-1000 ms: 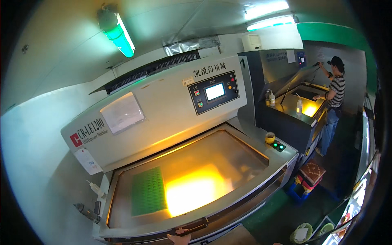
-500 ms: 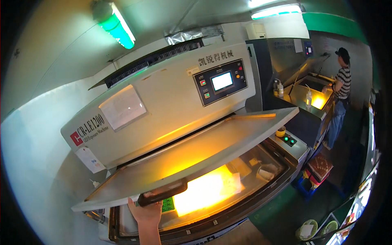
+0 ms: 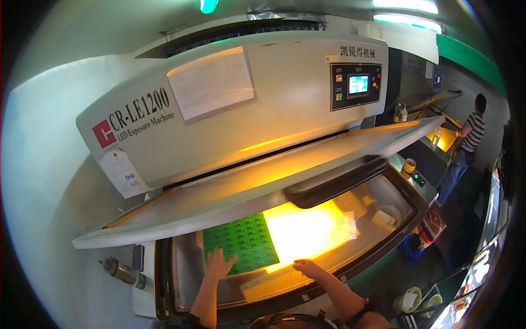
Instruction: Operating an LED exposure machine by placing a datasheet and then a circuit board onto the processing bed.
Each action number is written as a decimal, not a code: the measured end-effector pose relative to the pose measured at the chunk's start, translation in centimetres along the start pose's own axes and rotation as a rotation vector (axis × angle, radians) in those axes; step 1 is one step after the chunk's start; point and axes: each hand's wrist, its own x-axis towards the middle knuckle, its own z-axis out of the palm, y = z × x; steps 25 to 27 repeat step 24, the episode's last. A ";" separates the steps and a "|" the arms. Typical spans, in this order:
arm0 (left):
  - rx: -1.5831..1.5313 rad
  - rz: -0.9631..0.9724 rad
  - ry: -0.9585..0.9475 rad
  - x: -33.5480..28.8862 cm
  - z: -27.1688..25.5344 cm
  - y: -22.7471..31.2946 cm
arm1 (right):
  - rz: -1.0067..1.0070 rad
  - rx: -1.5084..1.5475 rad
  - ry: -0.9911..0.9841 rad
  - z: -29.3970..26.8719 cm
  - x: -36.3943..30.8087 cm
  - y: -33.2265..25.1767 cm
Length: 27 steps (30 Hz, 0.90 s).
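A green circuit board panel [image 3: 241, 241] with rows of dark markings lies on the glass bed [image 3: 192, 285] of the exposure machine. My left hand [image 3: 220, 264] is at the panel's near left part, fingers spread and pointing away from me. Right of the panel, yellow-white light glares from the bed. By the near edge of that glare is my right hand [image 3: 308, 268], its fingers curled together; whether anything is between them is hidden. Above the bed the hinged lid [image 3: 252, 200] stands tilted up, with a dark handle [image 3: 339, 183] along its front edge.
The machine body [image 3: 285, 98] with a control panel [image 3: 356, 86] rises behind the lid. A grey cylinder [image 3: 125, 272] sits left of the bed. Right of it are a yellow tape roll [image 3: 409, 165] and lit green buttons [image 3: 419, 179]. A person [image 3: 470, 137] works at another machine farther right.
My left hand has left the lid handle and is now over the green panel. My right hand has come into view. The view has shifted, and more of the panel shows below the lid.
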 end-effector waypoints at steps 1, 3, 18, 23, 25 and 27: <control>0.024 -0.017 -0.004 -0.1 2.8 -5.1 | -0.043 0.011 0.080 2.0 2.5 -0.5; 0.049 0.032 -0.009 -0.4 6.6 -10.2 | 0.034 0.096 0.201 3.2 5.6 -2.2; -0.012 0.277 0.174 -5.0 6.6 -13.7 | 0.287 0.198 0.169 7.7 7.6 -7.9; -0.075 0.467 -0.073 -6.0 5.4 -12.3 | 0.265 0.268 0.469 10.0 -3.2 1.7; -0.067 0.503 -0.077 -5.8 5.5 -11.6 | 0.261 0.283 0.503 9.8 -4.3 2.4; -0.067 0.503 -0.077 -5.8 5.5 -11.6 | 0.261 0.283 0.503 9.8 -4.3 2.4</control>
